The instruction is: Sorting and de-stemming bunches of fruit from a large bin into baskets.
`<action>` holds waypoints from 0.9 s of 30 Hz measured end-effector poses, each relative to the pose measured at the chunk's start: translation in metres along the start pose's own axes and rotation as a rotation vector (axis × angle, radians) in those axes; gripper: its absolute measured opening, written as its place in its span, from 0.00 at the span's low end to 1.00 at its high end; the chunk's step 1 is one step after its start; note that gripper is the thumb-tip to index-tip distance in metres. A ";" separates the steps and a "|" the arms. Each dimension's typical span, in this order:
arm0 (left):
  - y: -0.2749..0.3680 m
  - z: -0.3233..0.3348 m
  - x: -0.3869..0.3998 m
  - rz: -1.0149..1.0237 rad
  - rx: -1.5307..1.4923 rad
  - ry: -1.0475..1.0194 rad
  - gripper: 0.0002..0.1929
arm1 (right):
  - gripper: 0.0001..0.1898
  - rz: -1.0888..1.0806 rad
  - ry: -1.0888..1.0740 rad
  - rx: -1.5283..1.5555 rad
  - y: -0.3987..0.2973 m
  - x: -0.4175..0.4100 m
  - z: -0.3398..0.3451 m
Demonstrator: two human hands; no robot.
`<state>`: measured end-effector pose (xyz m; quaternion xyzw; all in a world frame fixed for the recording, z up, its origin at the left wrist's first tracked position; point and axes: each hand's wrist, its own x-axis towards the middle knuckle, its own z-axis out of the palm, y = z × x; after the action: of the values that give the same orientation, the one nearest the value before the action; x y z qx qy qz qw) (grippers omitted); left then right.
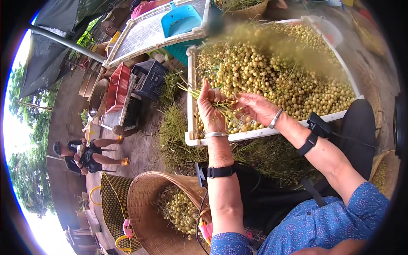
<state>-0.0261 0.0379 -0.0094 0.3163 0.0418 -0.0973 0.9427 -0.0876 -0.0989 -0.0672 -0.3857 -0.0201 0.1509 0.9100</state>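
Note:
My left hand (212,108) grips a bunch of thin green fruit stems (193,92), whose loose ends stick out past the thumb. At the other end of the bunch, the curled fingers of my right hand (258,107) close on the stems, partly hiding the small fruits there. Both hands are above the near left part of a white-rimmed plastic tray (190,105). Small round yellow-tan fruits (251,63) are heaped in it, many still on stems. Part of the tray's perforated bottom shows below my hands. A blur covers the heap's far right part.
Stripped stems (177,134) litter the ground beside the tray. A wicker basket (149,204) holding fruit stands near my left arm, against a black-and-yellow woven bag (114,200). Left lie red (117,87) and dark (148,76) crates. A blue dustpan (181,19) rests on another tray. A person (87,154) sits beyond.

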 end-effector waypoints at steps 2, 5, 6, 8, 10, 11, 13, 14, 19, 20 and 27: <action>-0.001 0.002 -0.006 0.013 -0.017 -0.074 0.09 | 0.14 0.013 0.023 0.020 0.002 0.002 0.010; -0.001 -0.004 0.000 -0.026 -0.095 -0.162 0.09 | 0.12 -0.089 0.058 -0.104 0.007 0.006 0.008; 0.000 -0.004 0.001 -0.008 -0.011 -0.184 0.10 | 0.12 -0.203 0.086 -0.180 0.005 0.008 0.012; -0.005 -0.004 0.000 -0.007 0.024 -0.041 0.13 | 0.10 -0.215 0.153 -0.181 -0.002 0.002 0.016; -0.001 -0.018 0.006 -0.135 0.146 -0.168 0.15 | 0.06 -0.288 0.237 -0.202 -0.005 0.003 0.014; 0.001 -0.033 0.014 -0.226 0.139 -0.266 0.16 | 0.06 -0.322 0.281 -0.372 -0.005 0.003 0.012; -0.007 -0.024 0.015 -0.221 0.219 -0.236 0.16 | 0.06 -0.392 0.393 -0.720 -0.012 -0.001 0.000; -0.012 -0.020 0.014 -0.203 0.207 -0.239 0.16 | 0.06 -0.514 0.458 -0.819 -0.009 0.001 -0.009; -0.013 -0.014 0.014 -0.151 0.209 -0.307 0.15 | 0.12 -0.279 0.279 -0.501 -0.016 0.004 -0.012; -0.012 -0.020 0.016 -0.164 0.183 -0.324 0.15 | 0.13 -0.256 0.225 -0.484 -0.013 0.008 -0.011; -0.016 -0.001 0.013 -0.158 0.346 -0.292 0.17 | 0.11 -0.517 0.338 -0.956 -0.020 0.025 -0.008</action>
<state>-0.0167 0.0241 -0.0213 0.4514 -0.0875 -0.2210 0.8601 -0.0575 -0.1105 -0.0607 -0.7559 -0.0341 -0.1663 0.6323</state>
